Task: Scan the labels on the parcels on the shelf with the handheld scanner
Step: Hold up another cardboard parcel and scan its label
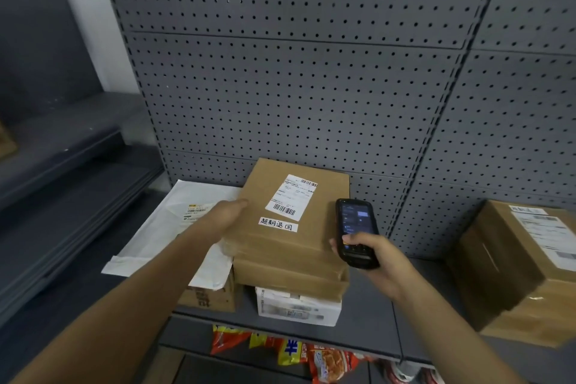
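Observation:
A brown cardboard parcel (290, 227) lies on top of a stack on the grey shelf (367, 299), its white barcode label (291, 198) facing up above a strip with black characters. My left hand (226, 212) holds the parcel's left edge, thumb on top. My right hand (377, 254) grips a black handheld scanner (357, 232) just right of the parcel, its lit screen facing me. Under the parcel sit a white box (297, 309) and a small brown box (215, 296). A white mailer bag (174, 227) with a label lies to the left.
A large brown box (514, 265) with white labels stands at the right of the shelf. Grey pegboard (296, 72) backs the shelf. Red and yellow snack packets (296, 349) lie on the level below. Dark grey shelves (62, 181) run along the left.

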Demonstrator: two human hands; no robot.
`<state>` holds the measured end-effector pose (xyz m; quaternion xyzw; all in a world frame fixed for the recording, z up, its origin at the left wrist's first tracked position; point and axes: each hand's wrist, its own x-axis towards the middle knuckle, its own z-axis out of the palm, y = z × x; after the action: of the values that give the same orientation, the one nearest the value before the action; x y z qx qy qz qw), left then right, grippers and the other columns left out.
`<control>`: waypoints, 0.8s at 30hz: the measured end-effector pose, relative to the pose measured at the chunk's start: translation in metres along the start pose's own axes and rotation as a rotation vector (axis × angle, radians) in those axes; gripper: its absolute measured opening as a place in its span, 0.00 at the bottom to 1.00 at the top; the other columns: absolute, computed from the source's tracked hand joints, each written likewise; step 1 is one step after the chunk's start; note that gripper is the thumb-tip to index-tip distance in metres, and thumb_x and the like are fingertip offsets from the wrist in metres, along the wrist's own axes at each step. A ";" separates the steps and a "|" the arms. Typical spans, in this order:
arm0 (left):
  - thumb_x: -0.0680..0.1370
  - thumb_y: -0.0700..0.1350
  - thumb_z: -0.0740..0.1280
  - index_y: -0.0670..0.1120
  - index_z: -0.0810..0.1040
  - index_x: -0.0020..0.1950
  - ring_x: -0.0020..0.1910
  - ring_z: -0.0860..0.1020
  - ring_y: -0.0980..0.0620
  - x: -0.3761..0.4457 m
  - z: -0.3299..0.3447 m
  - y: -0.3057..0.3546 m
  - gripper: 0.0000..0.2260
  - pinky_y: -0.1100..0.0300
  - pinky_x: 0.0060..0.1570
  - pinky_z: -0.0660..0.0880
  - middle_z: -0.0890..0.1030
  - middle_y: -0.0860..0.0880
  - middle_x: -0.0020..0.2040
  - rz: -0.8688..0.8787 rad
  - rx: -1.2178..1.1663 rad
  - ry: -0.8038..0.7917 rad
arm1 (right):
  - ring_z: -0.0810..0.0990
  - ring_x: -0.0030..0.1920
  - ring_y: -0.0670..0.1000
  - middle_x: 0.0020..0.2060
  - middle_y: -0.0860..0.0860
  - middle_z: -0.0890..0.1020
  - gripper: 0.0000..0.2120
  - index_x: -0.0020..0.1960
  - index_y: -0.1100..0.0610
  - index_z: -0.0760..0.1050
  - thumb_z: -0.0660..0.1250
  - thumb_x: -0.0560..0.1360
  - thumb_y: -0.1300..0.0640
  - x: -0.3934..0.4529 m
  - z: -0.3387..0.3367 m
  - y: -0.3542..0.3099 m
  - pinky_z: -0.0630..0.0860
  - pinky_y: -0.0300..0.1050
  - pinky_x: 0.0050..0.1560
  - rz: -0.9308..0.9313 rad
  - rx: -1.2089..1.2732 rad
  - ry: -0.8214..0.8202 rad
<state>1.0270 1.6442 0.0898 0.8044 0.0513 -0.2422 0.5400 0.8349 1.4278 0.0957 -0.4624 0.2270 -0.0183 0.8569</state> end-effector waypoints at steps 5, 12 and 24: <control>0.76 0.55 0.70 0.46 0.77 0.66 0.60 0.80 0.43 0.011 -0.011 -0.013 0.21 0.45 0.66 0.72 0.83 0.43 0.60 -0.084 -0.176 -0.285 | 0.85 0.45 0.55 0.48 0.61 0.83 0.17 0.58 0.64 0.73 0.67 0.70 0.70 -0.009 -0.002 0.004 0.81 0.45 0.49 -0.022 -0.023 0.026; 0.75 0.47 0.71 0.43 0.79 0.63 0.56 0.81 0.43 -0.005 -0.002 0.004 0.17 0.51 0.59 0.76 0.83 0.42 0.60 0.023 -0.277 -0.423 | 0.86 0.44 0.55 0.52 0.64 0.82 0.22 0.64 0.64 0.71 0.66 0.70 0.72 -0.027 -0.008 0.004 0.83 0.44 0.42 -0.069 -0.032 0.040; 0.54 0.39 0.77 0.45 0.64 0.73 0.60 0.78 0.45 -0.065 0.054 0.049 0.47 0.50 0.54 0.76 0.79 0.45 0.61 0.451 -0.366 -0.396 | 0.86 0.44 0.58 0.52 0.65 0.83 0.23 0.63 0.63 0.73 0.69 0.69 0.72 -0.098 -0.006 -0.065 0.82 0.45 0.40 -0.352 -0.065 0.107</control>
<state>0.9689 1.5877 0.1440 0.6229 -0.1907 -0.2549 0.7146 0.7565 1.4097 0.1813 -0.5207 0.1882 -0.1850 0.8119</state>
